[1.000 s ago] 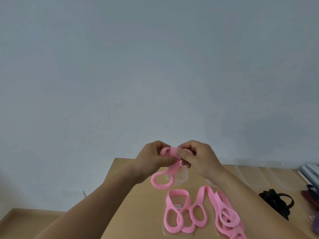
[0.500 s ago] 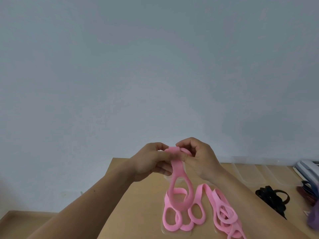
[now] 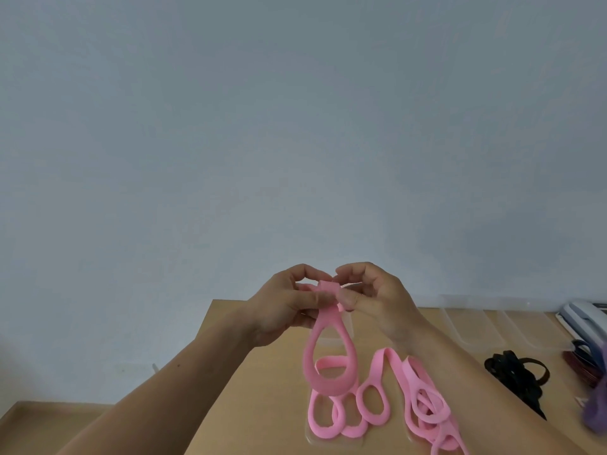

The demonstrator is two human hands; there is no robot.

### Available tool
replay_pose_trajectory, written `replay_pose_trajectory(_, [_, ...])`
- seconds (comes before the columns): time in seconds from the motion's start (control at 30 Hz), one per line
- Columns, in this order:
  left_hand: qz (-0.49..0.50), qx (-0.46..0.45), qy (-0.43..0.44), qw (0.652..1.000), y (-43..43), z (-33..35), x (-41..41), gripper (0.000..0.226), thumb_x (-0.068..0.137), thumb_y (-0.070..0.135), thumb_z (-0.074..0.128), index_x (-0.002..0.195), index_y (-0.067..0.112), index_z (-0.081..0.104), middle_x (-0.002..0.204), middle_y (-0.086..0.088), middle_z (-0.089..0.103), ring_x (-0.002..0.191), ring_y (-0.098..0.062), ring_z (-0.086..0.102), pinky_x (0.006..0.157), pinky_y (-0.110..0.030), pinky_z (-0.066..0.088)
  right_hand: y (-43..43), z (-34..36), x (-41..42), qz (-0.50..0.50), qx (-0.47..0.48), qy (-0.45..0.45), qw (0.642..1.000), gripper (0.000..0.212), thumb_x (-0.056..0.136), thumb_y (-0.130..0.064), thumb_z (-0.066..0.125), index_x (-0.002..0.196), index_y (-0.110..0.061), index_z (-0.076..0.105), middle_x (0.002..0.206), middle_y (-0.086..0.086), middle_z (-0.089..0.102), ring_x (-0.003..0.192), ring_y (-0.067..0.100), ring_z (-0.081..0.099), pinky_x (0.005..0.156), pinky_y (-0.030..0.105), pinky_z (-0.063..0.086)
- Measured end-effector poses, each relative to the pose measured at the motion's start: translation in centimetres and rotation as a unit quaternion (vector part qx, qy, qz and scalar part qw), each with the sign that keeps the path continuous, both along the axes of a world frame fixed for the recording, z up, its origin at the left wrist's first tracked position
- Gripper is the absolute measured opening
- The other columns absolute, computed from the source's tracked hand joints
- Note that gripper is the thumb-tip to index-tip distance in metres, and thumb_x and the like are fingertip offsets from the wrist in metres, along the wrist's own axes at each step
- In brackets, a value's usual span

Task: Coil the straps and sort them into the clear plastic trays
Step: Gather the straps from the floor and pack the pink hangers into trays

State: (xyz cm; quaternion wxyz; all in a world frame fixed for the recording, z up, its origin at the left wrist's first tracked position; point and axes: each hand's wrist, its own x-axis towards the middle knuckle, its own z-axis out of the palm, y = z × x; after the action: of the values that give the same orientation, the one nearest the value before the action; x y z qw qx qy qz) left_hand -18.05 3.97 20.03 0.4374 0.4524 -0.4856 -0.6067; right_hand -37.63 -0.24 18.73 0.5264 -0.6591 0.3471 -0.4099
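Above the wooden table point(image 3: 259, 382), my left hand point(image 3: 282, 305) and my right hand point(image 3: 374, 300) both pinch the top of a pink strap point(image 3: 330, 353). A long loop of it hangs down below my fingers. More pink straps point(image 3: 423, 405) lie looped on the table under and right of the hanging loop. Some of them rest in a clear plastic tray point(image 3: 312, 440) at the near edge. Two clear trays point(image 3: 473, 326) stand at the back right.
A black strap bundle point(image 3: 512, 372) lies on the table to the right. Dark red and blue straps point(image 3: 584, 362) and a purple one point(image 3: 596, 408) sit at the right edge, near a white-grey device point(image 3: 581, 315). A pale wall fills the upper view.
The strap was bunched short between my hands a second ago; its loop has dropped and now hangs long. My fingers have shifted on the top end.
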Motion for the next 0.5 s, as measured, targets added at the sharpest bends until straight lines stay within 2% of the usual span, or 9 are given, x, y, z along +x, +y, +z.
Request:
replay_pose_trajectory(0.1, [-0.013, -0.032, -0.005, 0.999, 0.0, 0.0, 0.2, 0.033, 0.082, 0.005, 0.075, 0.113, 0.010, 0.065, 0.094, -0.015, 0.070, 0.080, -0.030, 0.069, 0.070, -0.035, 0.057, -0.1, 0.5, 0.3, -0.002, 0.046, 0.011, 0.999, 0.019, 0.092, -0.020, 0.067, 0.110, -0.014, 0.066, 0.094, 0.002, 0.070, 0.074, 0.015, 0.069, 0.067, 0.029, 0.055])
replay_pose_trajectory(0.2, [-0.013, -0.065, -0.018, 0.998, 0.0, 0.0, 0.3, 0.035, 0.080, 0.006, 0.076, 0.112, 0.014, 0.067, 0.097, -0.015, 0.069, 0.085, -0.031, 0.070, 0.073, -0.037, 0.058, 0.0, 0.5, 0.7, 0.029, 0.081, 0.017, 0.996, 0.017, 0.094, -0.023, 0.063, 0.095, -0.007, 0.068, 0.070, 0.000, 0.067, 0.067, 0.022, 0.067, 0.060, 0.033, 0.054])
replay_pose_trajectory(0.37, [0.022, -0.040, -0.017, 0.999, 0.0, 0.0, 0.5, 0.057, 0.074, 0.004, 0.080, 0.124, 0.013, 0.055, 0.106, -0.015, 0.067, 0.085, -0.032, 0.071, 0.070, -0.034, 0.057, -0.1, 0.6, 0.8, 0.019, 0.018, 0.030, 0.999, 0.013, 0.089, -0.018, 0.070, 0.100, -0.010, 0.072, 0.074, 0.001, 0.072, 0.066, 0.016, 0.067, 0.061, 0.026, 0.055])
replay_pose_trajectory(0.4, [0.021, -0.029, -0.017, 0.999, 0.1, 0.2, 0.6, 0.054, 0.075, 0.002, 0.079, 0.123, 0.009, 0.055, 0.103, -0.014, 0.068, 0.083, -0.030, 0.071, 0.069, -0.033, 0.056, -0.1, 0.6, 0.9, 0.016, 0.004, 0.035, 0.999, 0.013, 0.088, -0.017, 0.071, 0.100, -0.011, 0.072, 0.076, 0.000, 0.073, 0.066, 0.015, 0.068, 0.061, 0.025, 0.055])
replay_pose_trajectory(0.5, [-0.023, -0.013, -0.058, 0.998, 0.2, 0.6, 0.5, 0.025, 0.085, -0.002, 0.071, 0.109, -0.005, 0.064, 0.090, -0.010, 0.071, 0.074, -0.020, 0.068, 0.069, -0.028, 0.054, -0.2, 0.5, 1.1, -0.005, -0.039, 0.048, 0.998, 0.016, 0.084, -0.015, 0.076, 0.100, -0.016, 0.073, 0.085, -0.004, 0.075, 0.076, 0.013, 0.072, 0.068, 0.025, 0.058])
